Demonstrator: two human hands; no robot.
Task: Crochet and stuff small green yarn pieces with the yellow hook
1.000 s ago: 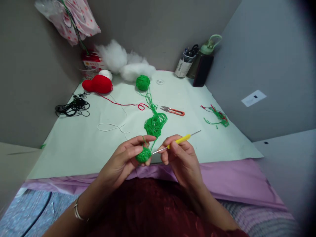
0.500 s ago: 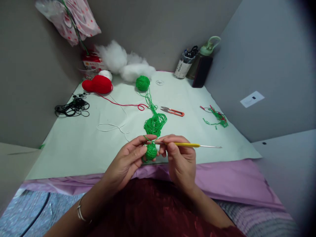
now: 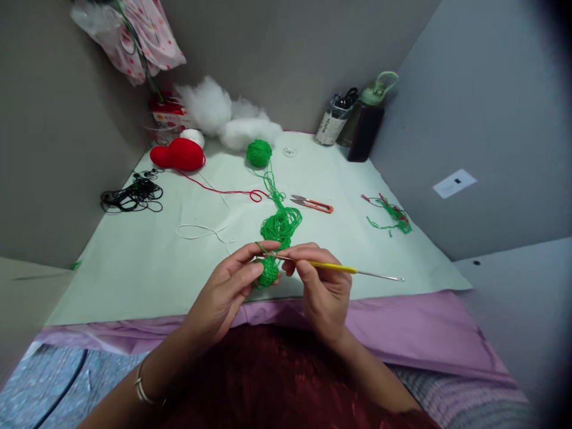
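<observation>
My left hand pinches a small green crochet piece between thumb and fingers, with a strand of green yarn running over the index finger. In my right hand is a crochet hook with a yellow handle, held like a pen. Its left tip meets the top of the green piece; the other metal end points right and slightly down. Just beyond my fingers lies a loose heap of green yarn, whose strands lead back to a green yarn ball.
Orange thread snips lie right of the yarn heap. Red yarn, tangled black yarn and white stuffing are at left and back. Yarn scraps lie right. A pen cup, phone and bottle stand against the wall.
The green piece and my left hand have shifted slightly left. The hook has tilted, its right end now lower, and my right hand has moved a little left.
</observation>
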